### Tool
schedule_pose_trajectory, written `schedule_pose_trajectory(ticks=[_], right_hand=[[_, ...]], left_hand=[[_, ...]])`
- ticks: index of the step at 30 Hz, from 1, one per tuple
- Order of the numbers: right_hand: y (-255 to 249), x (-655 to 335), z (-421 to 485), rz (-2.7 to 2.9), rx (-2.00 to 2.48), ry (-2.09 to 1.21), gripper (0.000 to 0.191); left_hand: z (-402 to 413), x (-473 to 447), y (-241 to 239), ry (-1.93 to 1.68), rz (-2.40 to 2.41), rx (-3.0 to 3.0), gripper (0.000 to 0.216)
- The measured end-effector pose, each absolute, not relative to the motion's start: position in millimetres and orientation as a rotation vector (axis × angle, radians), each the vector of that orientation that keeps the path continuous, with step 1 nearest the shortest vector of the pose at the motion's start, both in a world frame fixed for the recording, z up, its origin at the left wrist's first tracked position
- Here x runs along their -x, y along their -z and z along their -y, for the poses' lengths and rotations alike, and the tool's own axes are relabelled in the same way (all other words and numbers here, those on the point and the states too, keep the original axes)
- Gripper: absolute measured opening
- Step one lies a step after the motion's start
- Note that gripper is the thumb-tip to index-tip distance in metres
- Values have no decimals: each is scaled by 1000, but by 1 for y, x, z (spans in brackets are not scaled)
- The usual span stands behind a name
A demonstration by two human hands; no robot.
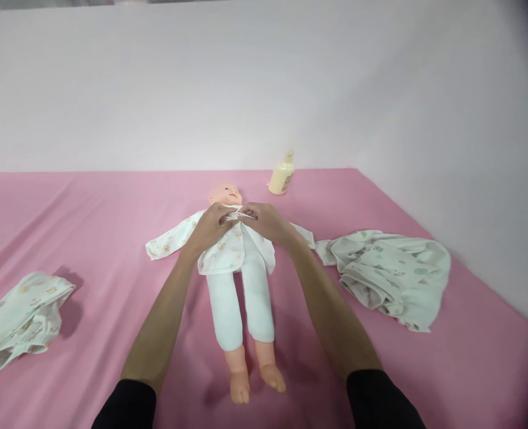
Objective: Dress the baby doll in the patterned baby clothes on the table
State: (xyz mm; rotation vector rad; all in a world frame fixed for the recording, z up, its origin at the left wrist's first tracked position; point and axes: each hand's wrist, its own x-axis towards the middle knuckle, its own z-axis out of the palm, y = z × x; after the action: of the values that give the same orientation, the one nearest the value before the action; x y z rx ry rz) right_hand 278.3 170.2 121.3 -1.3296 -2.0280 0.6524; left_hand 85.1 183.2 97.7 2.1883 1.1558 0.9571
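A baby doll (258,304) lies on its back on the pink sheet, head away from me and bare feet toward me. It wears a white printed jacket (221,253) whose lower front hangs apart over the white cloth body. At the jacket's upper front, just below the doll's chin, my left hand (213,225) pinches one edge of the cloth. Close beside it, my right hand (266,220) pinches the other edge, fingertips nearly meeting. Both hands are closed on the jacket; any fastener between the fingers is too small to make out.
Crumpled white printed clothing (393,274) lies to the right, touching or near the jacket's sleeve end. Another folded printed garment (25,313) lies at the left. A pale yellow pump bottle (281,177) stands beyond the doll's head, near the white wall (165,89). The pink sheet (107,286) has wrinkles.
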Motion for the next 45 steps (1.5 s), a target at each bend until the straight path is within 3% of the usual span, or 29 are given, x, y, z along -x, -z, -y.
schedule_pose_trajectory(ticks=[5, 21, 36, 45], right_hand=[[-120, -277, -172, 2031, 1338, -660, 21], [-118, -274, -172, 1983, 1438, -561, 23], [-126, -273, -161, 2334, 1348, -237, 30], [-126, -269, -162, 2218, 1348, -444, 22]], left_hand=[[-185, -87, -95, -1000, -1170, -2273, 18], [-186, -96, -83, -1165, -1210, -2331, 23], [-180, -99, -88, -954, -1331, -2662, 27], [-182, -99, -84, -964, -1346, -2748, 24]])
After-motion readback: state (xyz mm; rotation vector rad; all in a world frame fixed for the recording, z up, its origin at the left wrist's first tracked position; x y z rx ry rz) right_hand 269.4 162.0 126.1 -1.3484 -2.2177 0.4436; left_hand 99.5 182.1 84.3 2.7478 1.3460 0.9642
